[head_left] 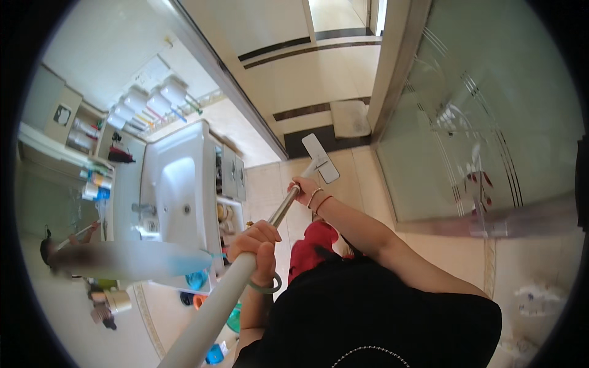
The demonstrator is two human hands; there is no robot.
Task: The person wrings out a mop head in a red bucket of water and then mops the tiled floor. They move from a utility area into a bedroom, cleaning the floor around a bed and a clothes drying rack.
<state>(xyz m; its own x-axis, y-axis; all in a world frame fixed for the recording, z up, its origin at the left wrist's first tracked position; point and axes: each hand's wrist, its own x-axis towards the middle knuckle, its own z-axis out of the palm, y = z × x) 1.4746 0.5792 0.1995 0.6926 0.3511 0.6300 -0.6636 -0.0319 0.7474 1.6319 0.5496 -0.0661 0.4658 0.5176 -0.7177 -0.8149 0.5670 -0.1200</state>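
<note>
A flat mop runs slantwise across the view, its white rectangular mop head point(320, 158) lying on the tiled floor by the doorway. My left hand point(256, 248), with a green bangle at the wrist, is wrapped around the upper pole where the thick white handle point(211, 313) meets the metal part. Farther down, my right hand point(304, 189) grips the thin metal pole point(284, 207) near the mop head. Two thin bands circle my right wrist. The handle's top end runs out of view at the lower edge.
A white washbasin point(184, 184) above a cabinet point(230, 175) stands on the left, with cups and toothbrushes on the wall. Frosted glass shower panels point(454, 135) rise on the right. A light mat point(350, 119) lies just beyond the dark door sill point(307, 142).
</note>
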